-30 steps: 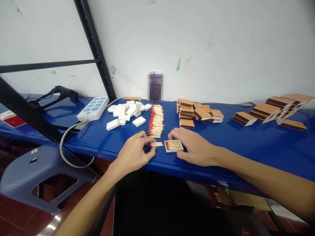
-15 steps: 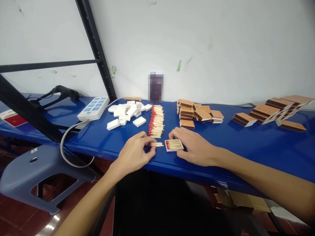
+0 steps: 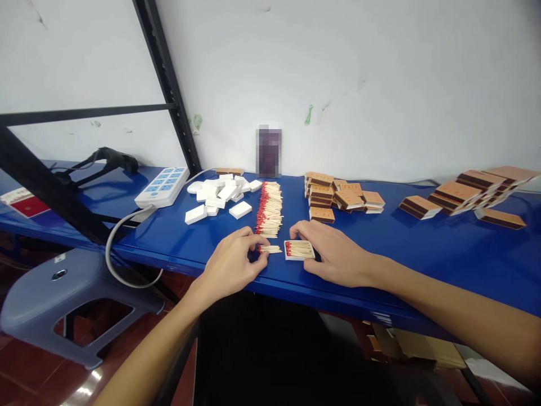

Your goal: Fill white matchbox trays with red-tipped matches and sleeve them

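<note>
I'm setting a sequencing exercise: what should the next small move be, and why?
Probably lift the small bunch of matches across into the white tray: the left hand pinches that bunch by its red-headed end, and the right hand holds the open tray just beside it, with matches inside pointing the same way.

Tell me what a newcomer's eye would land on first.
The dense column of red-tipped wooden matches on the glossy blue table stands out first. Nearer, the left hand pinches a small bunch of matches beside a shallow white tray of matches gripped by the right hand. White rectangular boxes heap left of the column, orange-brown matchboxes right.
</note>
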`<state>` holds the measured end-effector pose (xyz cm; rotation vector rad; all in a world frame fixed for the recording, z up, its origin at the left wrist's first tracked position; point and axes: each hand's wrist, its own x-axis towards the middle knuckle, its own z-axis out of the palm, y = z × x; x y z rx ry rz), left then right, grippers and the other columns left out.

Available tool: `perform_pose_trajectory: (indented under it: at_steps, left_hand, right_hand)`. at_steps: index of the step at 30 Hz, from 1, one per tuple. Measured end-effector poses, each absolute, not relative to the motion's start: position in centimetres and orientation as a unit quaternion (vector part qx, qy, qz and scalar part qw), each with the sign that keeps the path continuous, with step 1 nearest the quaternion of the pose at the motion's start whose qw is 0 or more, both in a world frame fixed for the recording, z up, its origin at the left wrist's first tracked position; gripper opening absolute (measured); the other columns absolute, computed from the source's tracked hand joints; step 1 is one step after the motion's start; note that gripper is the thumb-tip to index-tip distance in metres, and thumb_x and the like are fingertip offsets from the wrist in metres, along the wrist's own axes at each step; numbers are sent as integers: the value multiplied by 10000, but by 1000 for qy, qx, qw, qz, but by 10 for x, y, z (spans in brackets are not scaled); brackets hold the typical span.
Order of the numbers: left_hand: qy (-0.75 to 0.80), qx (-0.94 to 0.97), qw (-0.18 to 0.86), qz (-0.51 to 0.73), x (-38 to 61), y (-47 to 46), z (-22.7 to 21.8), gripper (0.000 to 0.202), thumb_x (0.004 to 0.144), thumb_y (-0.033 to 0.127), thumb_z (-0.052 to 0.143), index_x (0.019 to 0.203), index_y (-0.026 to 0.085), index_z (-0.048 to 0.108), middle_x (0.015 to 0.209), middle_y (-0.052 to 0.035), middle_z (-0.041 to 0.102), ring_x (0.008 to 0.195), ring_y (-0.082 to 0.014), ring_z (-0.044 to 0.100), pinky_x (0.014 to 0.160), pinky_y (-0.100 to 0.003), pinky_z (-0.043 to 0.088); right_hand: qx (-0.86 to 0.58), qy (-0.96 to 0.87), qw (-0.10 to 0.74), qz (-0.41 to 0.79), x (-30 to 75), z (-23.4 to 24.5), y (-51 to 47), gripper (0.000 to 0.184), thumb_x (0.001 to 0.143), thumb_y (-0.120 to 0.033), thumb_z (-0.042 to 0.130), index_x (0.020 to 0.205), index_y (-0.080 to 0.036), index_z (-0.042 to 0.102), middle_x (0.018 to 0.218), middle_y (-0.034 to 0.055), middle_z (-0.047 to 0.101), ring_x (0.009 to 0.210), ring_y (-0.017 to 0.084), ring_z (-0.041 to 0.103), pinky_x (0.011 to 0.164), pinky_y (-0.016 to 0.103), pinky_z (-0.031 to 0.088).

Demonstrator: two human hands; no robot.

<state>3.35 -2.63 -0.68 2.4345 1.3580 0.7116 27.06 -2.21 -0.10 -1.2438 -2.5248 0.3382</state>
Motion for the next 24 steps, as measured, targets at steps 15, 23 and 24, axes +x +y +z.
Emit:
perform_pose_trajectory:
  at_steps: [15, 23, 24]
  left_hand:
    - [461, 852, 145, 201, 30, -22, -2, 164, 944, 322, 541, 940, 219, 668, 973, -23, 628, 934, -216, 501, 878, -383, 392]
    - [384, 922, 40, -13, 44, -5, 39, 145, 923, 234, 528, 889, 178, 657, 894, -58, 679, 857, -222, 594, 728, -324, 403]
    - [384, 922, 39, -39, 48, -2, 44, 131, 902, 214, 541, 884, 177, 665, 878, -56, 684, 825, -215, 603, 702, -314, 401]
  right_hand:
    - [-442, -875, 161, 117, 268, -1, -22, 224, 738, -212, 529, 947, -225, 449, 912, 32, 559, 829, 225, 493, 717, 355, 372]
    - [-445, -871, 172, 115, 268, 1, -23, 227, 729, -217, 540, 945, -216, 471, 937, 48, 584, 837, 227, 511, 719, 345, 384]
    - [-445, -872, 172, 114, 268, 1, -23, 224, 732, -221, 542, 945, -215, 473, 939, 51, 587, 841, 229, 514, 724, 348, 387]
